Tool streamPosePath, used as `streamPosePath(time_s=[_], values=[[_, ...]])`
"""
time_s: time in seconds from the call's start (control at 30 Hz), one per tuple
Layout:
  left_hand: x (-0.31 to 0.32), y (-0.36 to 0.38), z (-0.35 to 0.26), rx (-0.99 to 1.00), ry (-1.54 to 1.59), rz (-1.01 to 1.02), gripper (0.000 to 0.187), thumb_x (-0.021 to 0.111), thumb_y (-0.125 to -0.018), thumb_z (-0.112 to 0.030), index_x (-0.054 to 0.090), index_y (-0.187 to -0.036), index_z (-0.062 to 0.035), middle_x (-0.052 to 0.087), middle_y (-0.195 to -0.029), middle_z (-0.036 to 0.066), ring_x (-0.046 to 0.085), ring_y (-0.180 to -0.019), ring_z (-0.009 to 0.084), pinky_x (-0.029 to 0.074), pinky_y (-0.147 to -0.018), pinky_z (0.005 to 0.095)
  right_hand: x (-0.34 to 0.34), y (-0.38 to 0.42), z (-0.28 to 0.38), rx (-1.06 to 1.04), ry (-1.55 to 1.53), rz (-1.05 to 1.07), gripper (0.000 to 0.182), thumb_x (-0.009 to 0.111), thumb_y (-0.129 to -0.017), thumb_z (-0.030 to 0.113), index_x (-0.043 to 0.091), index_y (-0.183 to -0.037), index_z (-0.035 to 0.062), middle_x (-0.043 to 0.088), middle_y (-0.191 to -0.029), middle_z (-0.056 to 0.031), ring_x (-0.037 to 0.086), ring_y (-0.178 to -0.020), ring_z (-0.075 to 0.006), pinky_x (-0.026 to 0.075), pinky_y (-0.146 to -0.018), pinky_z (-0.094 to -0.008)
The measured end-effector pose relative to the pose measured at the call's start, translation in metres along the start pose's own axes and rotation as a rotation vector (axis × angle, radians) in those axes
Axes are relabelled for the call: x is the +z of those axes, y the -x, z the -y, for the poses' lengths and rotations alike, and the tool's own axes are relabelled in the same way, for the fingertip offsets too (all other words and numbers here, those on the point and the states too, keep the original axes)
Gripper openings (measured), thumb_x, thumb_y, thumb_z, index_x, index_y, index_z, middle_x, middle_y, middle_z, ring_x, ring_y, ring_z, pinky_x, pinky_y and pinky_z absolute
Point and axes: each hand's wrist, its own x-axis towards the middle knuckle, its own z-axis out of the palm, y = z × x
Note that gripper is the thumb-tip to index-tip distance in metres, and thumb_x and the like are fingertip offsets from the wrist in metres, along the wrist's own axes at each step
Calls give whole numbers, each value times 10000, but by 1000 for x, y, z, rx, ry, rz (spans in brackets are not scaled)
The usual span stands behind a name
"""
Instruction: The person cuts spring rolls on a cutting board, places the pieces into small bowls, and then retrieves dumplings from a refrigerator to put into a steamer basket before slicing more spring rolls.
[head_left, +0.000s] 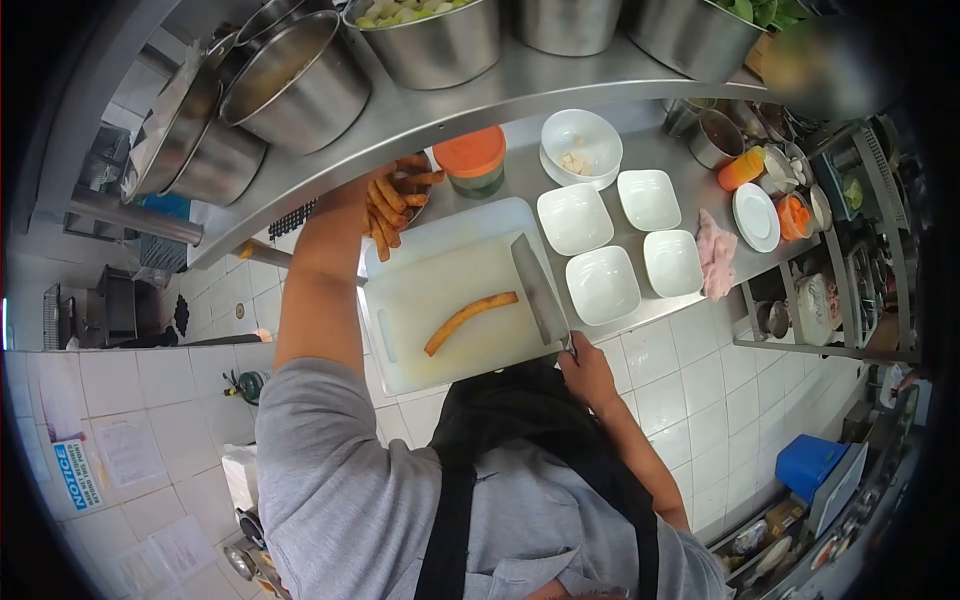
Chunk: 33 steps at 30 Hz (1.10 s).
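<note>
A long, curved, golden-brown fried stick (470, 322) lies on the white cutting board (410, 350). My right hand (587, 372) is closed on the handle of a cleaver (540, 292), its broad blade along the board's right side. My left arm reaches up to the pile of fried sticks (388, 212) at the board's upper left; the left hand is hidden under the steel shelf. Right of the board stand four square white bowls (603, 285).
Metal pots (430, 45) line the steel shelf (440, 115) above the counter. An orange-lidded tub (470, 160), a round white bowl (580, 145), a pink cloth (716, 252) and a white plate (756, 217) stand or lie beyond the board.
</note>
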Motion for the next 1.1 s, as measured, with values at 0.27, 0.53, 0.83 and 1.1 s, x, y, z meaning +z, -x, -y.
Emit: streamPosePath(time_s=[0.27,0.53,0.83,1.1], values=[[-50,126,-127,129,86,-34,578,765,-938,-340,689,-1452,-87,790,-1261,211,731,-1242,370,554,-1031,445,6,-5,-17,-53,-45,-41,429,645,-1012,235,650,-1350,-29,738,-1055,-371,700,-1059,-574,556,-918,-605],[122,249,-95,516,-207,204,242,745,-865,-230,754,-1047,-71,758,-995,148,681,-1072,395,517,-961,516,-2,-5,-1,151,-269,120,391,604,-1001,211,649,-1279,-61,703,-799,-192,695,-608,-263,568,-624,-421],[102,295,-15,231,-88,43,293,644,-917,-114,787,-1163,-46,754,-1130,204,668,-1114,425,546,-1024,526,12,-3,-2,47,-154,42,427,587,-1004,209,627,-1336,-57,696,-759,-182,695,-573,-266,572,-606,-427],[31,271,-21,-2,60,-135,234,643,-964,-203,801,-1036,-47,766,-1081,211,720,-1091,435,584,-958,543,14,3,9,25,-42,1,486,585,-1001,202,607,-1409,-61,720,-736,-237,739,-607,-331,587,-646,-462]])
